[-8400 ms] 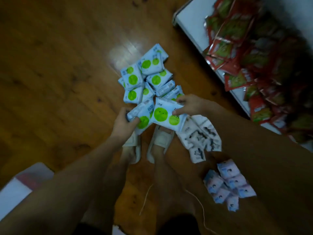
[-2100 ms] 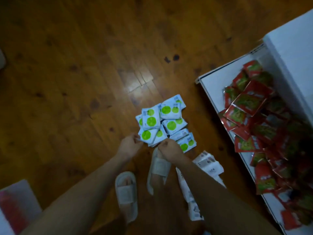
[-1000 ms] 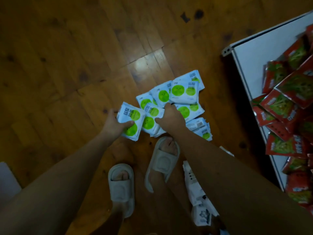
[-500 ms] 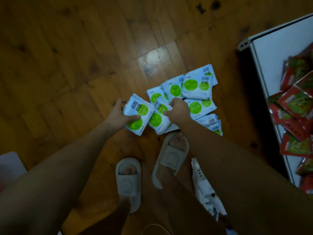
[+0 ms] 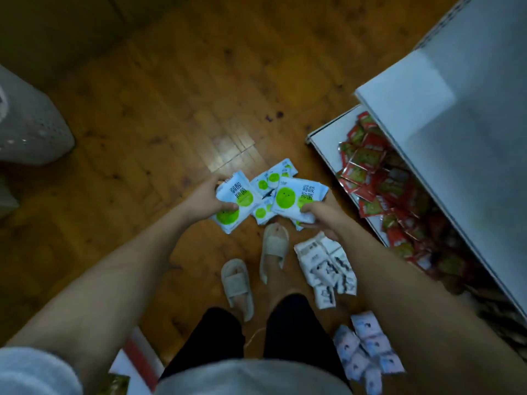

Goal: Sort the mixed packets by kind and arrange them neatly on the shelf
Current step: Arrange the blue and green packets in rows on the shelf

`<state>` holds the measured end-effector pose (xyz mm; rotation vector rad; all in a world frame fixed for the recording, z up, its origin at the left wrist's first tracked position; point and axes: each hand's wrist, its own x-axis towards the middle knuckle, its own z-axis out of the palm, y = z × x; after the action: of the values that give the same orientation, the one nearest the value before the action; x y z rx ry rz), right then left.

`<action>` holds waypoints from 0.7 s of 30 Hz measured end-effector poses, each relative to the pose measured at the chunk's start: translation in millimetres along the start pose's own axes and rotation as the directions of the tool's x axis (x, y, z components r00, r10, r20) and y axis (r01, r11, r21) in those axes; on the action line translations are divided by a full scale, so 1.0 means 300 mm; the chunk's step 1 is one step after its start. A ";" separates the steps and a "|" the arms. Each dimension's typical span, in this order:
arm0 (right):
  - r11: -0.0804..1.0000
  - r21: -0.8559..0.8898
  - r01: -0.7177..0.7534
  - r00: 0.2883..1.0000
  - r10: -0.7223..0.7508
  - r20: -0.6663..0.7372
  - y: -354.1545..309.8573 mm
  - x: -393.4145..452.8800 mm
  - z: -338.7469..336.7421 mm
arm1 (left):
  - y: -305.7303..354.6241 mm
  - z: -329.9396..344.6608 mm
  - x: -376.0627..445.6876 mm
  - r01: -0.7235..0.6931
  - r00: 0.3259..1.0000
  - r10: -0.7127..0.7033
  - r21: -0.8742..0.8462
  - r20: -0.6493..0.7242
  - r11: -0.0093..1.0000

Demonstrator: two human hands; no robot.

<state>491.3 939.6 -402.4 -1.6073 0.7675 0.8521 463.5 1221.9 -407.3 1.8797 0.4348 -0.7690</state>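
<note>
Packets with green circles fill both my hands. My left hand point(image 5: 208, 199) pinches one green-dot packet point(image 5: 235, 202), thumb on its face and fingers curled behind; my right hand point(image 5: 319, 216) grips another packet point(image 5: 296, 196) by its lower edge, perhaps with a second tucked under it, though the blur keeps me from being sure. More of that kind lie in a loose pile on the floor point(image 5: 273, 178) between and just beyond my hands. By my right foot sit the white packets point(image 5: 328, 266), and nearer me the pale blue packets point(image 5: 368, 352), each kind in its own cluster. The shelf point(image 5: 322, 138) on my right holds a jumbled heap of red packets point(image 5: 376, 181).

The risk I see is slippage: these wrappers look slick, and I hold each by little more than an edge, so adding more could fan the stack out and spill it back onto the pile. A careless step could also scatter the white cluster, which lies touching my slipper point(image 5: 273, 243). And the crowded shelf may leave scant room for a neat row.
</note>
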 end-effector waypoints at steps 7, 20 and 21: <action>0.976 0.218 0.019 0.987 -0.054 0.154 0.005 -0.515 -0.099 | 0.246 -0.058 -0.363 -0.144 0.986 0.137 0.061 0.098 0.988; 0.708 0.606 0.362 0.913 -0.400 -0.079 -0.128 -0.974 -0.513 | 1.037 0.086 -0.608 -0.519 0.836 0.450 0.187 0.313 0.834; 0.667 0.630 0.397 0.899 -0.420 -0.122 -0.143 -1.003 -0.557 | 1.100 0.112 -0.618 -0.546 0.821 0.472 0.201 0.321 0.813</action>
<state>389.7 796.4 -103.3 -1.0614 0.5483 0.2264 517.2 1060.8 -67.3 1.9940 -0.3698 -0.7100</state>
